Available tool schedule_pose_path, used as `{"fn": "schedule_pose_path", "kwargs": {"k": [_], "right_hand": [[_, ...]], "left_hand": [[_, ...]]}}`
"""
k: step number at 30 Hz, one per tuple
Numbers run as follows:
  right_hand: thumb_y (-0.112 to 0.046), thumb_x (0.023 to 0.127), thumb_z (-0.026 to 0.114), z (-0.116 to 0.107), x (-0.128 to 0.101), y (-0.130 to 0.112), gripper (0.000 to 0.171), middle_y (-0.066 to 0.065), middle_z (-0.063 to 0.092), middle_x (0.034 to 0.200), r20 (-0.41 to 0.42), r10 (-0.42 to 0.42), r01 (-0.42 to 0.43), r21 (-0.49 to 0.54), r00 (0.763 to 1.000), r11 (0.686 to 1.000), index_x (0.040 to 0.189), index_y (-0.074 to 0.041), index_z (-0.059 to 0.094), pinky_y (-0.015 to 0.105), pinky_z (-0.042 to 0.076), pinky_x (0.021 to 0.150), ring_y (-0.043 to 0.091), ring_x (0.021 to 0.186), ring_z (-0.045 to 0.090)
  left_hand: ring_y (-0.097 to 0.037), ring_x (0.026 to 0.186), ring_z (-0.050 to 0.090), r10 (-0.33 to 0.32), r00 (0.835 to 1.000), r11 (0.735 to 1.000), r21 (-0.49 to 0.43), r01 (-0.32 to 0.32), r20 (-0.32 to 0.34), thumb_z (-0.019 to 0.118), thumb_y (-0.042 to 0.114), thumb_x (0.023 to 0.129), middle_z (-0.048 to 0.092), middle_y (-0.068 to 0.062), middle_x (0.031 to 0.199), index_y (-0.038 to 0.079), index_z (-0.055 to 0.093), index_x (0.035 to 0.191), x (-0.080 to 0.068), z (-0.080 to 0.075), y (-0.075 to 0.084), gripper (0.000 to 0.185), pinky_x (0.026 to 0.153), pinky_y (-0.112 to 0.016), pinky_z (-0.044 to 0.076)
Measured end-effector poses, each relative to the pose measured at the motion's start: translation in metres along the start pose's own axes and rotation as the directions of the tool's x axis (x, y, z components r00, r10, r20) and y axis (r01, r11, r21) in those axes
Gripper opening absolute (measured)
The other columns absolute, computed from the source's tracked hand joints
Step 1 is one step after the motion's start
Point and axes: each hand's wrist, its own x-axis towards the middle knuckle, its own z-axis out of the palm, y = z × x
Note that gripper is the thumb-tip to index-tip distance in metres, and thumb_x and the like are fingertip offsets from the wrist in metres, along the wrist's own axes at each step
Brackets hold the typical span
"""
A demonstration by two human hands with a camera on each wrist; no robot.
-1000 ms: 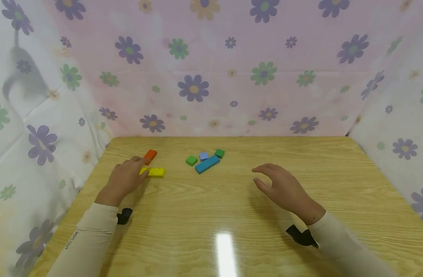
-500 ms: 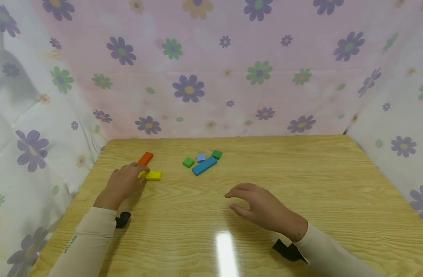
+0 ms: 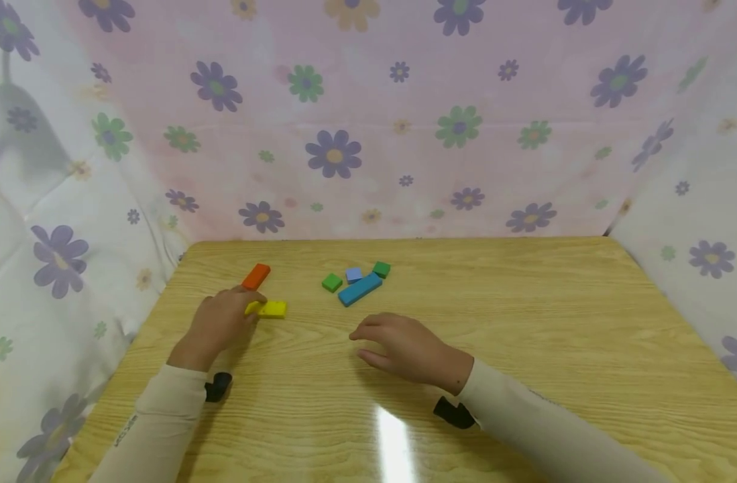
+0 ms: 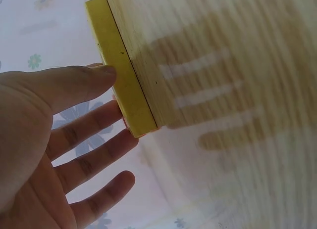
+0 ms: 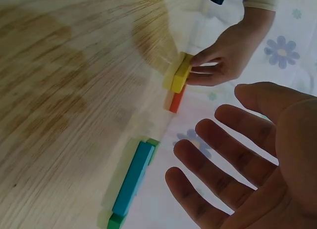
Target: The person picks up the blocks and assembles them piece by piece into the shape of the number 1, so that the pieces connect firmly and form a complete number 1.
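A yellow block (image 3: 273,308) lies flat on the wooden table (image 3: 525,315), left of centre. My left hand (image 3: 223,320) pinches its near end. In the left wrist view my thumb (image 4: 101,74) presses one long edge of the yellow block (image 4: 121,85), and my index finger reaches past the other edge. An orange block (image 3: 256,276) lies just behind it. My right hand (image 3: 398,343) hovers palm down over the table's middle, its fingers (image 5: 213,160) spread and relaxed, and it holds nothing.
A long blue block (image 3: 360,288), two green cubes (image 3: 332,282) (image 3: 381,270) and a small lilac block (image 3: 354,274) lie clustered beyond my right hand. Flowered cloth walls (image 3: 344,134) close off the back and both sides of the table.
My right hand has moved left and nearer, from the table's right part to its middle. The left hand stays at the yellow block, which has shifted slightly.
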Motion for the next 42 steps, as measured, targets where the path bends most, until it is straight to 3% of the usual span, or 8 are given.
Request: {"fn": "schedule_pose_path", "kwargs": {"k": [15, 29, 34, 42], "right_hand": [[-0.026, 0.099, 0.064, 0.012, 0.030, -0.003, 0.033, 0.006, 0.066, 0.131, 0.080, -0.013, 0.015, -0.021, 0.997, 1.000, 0.126, -0.008, 0.070, 0.037, 0.053, 0.100, 0.022, 0.123, 0.061], [-0.029, 0.101, 0.060, 0.021, 0.035, -0.004, 0.039, 0.008, 0.058, 0.143, 0.150, 0.004, 0.010, -0.096, 0.989, 0.995, 0.134, -0.009, 0.063, 0.038, 0.050, 0.105, 0.024, 0.131, 0.056], [-0.030, 0.102, 0.059, 0.023, 0.034, -0.002, 0.041, 0.009, 0.055, 0.146, 0.155, -0.006, 0.025, -0.124, 0.988, 0.992, 0.137, -0.009, 0.061, 0.040, 0.048, 0.107, 0.026, 0.133, 0.054], [-0.031, 0.102, 0.059, 0.025, 0.027, 0.002, 0.043, 0.009, 0.053, 0.148, 0.184, 0.042, -0.022, -0.113, 0.982, 0.993, 0.139, -0.011, 0.059, 0.043, 0.048, 0.107, 0.026, 0.135, 0.052]], "left_hand": [[-0.029, 0.093, 0.069, 0.075, 0.997, 0.997, 0.016, -0.075, 0.000, 0.080, 0.013, 0.083, 0.074, -0.008, 0.106, 0.014, 0.077, 0.112, -0.006, 0.005, 0.026, 0.029, 0.073, -0.049, 0.056], [-0.027, 0.093, 0.069, 0.127, 0.992, 0.992, 0.022, -0.128, 0.015, 0.081, 0.016, 0.084, 0.073, -0.006, 0.108, 0.016, 0.077, 0.114, -0.007, 0.009, 0.041, 0.031, 0.077, -0.047, 0.056], [-0.027, 0.096, 0.068, 0.131, 0.990, 0.991, -0.003, -0.131, 0.058, 0.080, 0.016, 0.085, 0.072, -0.006, 0.110, 0.017, 0.076, 0.115, -0.007, 0.007, 0.048, 0.031, 0.082, -0.048, 0.056], [-0.026, 0.095, 0.068, 0.158, 0.983, 0.987, -0.014, -0.158, 0.095, 0.081, 0.016, 0.083, 0.073, -0.005, 0.108, 0.019, 0.077, 0.115, -0.007, 0.005, 0.060, 0.032, 0.081, -0.046, 0.056]]}}
